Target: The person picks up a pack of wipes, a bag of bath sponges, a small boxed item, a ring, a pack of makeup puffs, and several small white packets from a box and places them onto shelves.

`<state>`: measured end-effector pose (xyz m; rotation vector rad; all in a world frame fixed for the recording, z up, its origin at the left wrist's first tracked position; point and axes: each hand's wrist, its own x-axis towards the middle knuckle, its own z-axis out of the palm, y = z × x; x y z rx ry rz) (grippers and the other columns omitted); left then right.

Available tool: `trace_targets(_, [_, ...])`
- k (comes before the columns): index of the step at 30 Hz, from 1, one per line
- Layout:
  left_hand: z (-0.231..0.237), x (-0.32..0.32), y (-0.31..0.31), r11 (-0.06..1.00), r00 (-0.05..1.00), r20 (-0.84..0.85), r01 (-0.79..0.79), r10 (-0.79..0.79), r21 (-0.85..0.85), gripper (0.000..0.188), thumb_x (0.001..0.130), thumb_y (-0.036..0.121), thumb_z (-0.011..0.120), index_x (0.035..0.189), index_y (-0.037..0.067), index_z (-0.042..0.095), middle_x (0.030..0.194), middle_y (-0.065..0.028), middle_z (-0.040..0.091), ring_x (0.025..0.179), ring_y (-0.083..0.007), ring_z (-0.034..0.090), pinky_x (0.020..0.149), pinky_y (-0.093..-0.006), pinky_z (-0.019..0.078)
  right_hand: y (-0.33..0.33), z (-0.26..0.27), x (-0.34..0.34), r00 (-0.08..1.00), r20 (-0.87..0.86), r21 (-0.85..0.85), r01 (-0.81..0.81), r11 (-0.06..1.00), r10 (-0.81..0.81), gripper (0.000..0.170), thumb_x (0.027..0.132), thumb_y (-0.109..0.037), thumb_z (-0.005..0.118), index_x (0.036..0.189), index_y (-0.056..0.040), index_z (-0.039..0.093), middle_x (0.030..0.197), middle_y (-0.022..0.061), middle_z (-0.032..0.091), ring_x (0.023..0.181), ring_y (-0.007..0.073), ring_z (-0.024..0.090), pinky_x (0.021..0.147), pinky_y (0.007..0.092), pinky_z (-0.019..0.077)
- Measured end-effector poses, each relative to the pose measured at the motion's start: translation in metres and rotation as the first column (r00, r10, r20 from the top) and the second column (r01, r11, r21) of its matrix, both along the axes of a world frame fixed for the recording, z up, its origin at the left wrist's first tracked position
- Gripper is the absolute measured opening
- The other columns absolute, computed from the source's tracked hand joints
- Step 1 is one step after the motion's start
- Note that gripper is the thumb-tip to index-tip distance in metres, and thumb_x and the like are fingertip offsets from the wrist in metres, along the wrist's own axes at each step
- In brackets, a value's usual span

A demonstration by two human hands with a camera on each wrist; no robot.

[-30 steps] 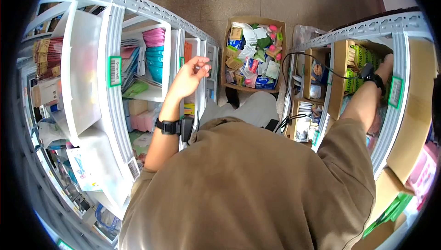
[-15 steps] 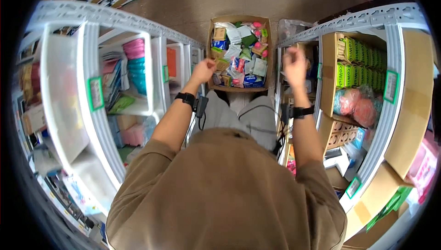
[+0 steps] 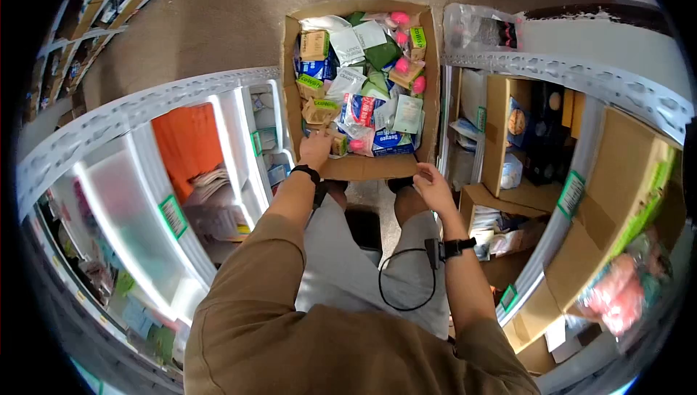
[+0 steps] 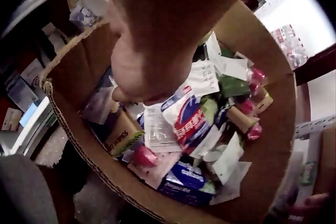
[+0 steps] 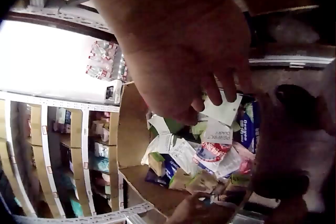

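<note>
A cardboard box (image 3: 362, 168) full of small packs stands in front of my legs. My left hand (image 3: 315, 149) reaches over its near left corner, right at a small brown-and-green carton (image 4: 124, 133); its fingertips are partly hidden, and I cannot tell whether it grips anything. At the near right corner my right hand (image 3: 433, 190) has its fingers relaxed and slightly apart, fingertips close to the rim. Inside the box lie a blue carton (image 3: 393, 142), a red, white and blue pack (image 3: 358, 110), white packets (image 3: 369, 34) and pink round items (image 3: 400, 17).
Shelving with clear bins (image 3: 134, 231) runs along the left. On the right, shelves hold open cardboard boxes (image 3: 497, 133) and a bag of pink and teal items (image 3: 617, 290). A clear plastic-wrapped bundle (image 3: 479, 28) sits beyond the right shelf's end. A black cable (image 3: 406, 308) loops from my right wrist.
My right hand came out of the right shelf and moved down to the box's near right corner. The left hand moved from beside the left shelf to the box, which now appears closer.
</note>
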<state>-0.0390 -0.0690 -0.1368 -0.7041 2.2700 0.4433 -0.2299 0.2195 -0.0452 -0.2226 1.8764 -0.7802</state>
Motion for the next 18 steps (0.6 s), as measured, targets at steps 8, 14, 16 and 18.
trace_targets(8, [-0.078,0.029,-0.006,0.981,0.987,-0.069,0.135,-0.146,-0.140,0.020,0.088,0.016,0.055,0.090,0.012,0.074,0.110,-0.0063,0.065,0.107,-0.0278,0.060,0.084,-0.0447,0.0501,0.003,0.011,-0.016,0.989,0.050,-0.002,0.140,0.990,-0.140,0.036,0.093,-0.017,0.063,0.126,-0.0036,0.054,0.123,0.0109,0.061,0.115,0.0228,0.060,0.093,0.0346,0.0482])
trace_targets(14, [0.015,0.020,-0.015,0.997,0.980,-0.197,-0.049,0.036,-0.064,0.014,0.085,0.016,0.062,0.088,0.010,0.074,0.097,-0.0115,0.069,0.094,-0.0310,0.066,0.079,-0.0432,0.0537,-0.015,0.075,-0.012,0.994,0.014,-0.100,0.113,0.989,-0.112,0.034,0.093,-0.017,0.064,0.124,-0.0032,0.055,0.121,0.0104,0.062,0.113,0.0228,0.061,0.092,0.0339,0.0487])
trace_targets(16, [0.063,0.015,-0.017,0.955,0.895,-0.335,-0.268,0.295,0.123,0.015,0.082,0.017,0.068,0.089,0.005,0.073,0.083,-0.0171,0.070,0.078,-0.0292,0.069,0.070,-0.0394,0.0538,-0.027,0.114,-0.010,0.996,-0.001,-0.142,0.083,0.986,-0.084,0.034,0.093,-0.017,0.064,0.122,-0.0028,0.055,0.120,0.0107,0.062,0.112,0.0229,0.061,0.092,0.0341,0.0488])
trace_targets(18, [0.120,0.001,-0.022,0.858,0.820,-0.300,-0.386,0.488,0.340,0.017,0.080,0.018,0.071,0.089,0.004,0.073,0.079,-0.0157,0.070,0.075,-0.0244,0.068,0.068,-0.0365,0.0529,-0.042,0.159,-0.011,0.996,0.018,-0.233,0.084,0.969,-0.082,0.037,0.092,-0.018,0.066,0.122,0.0001,0.053,0.119,0.0135,0.062,0.110,0.0239,0.062,0.092,0.0349,0.0493])
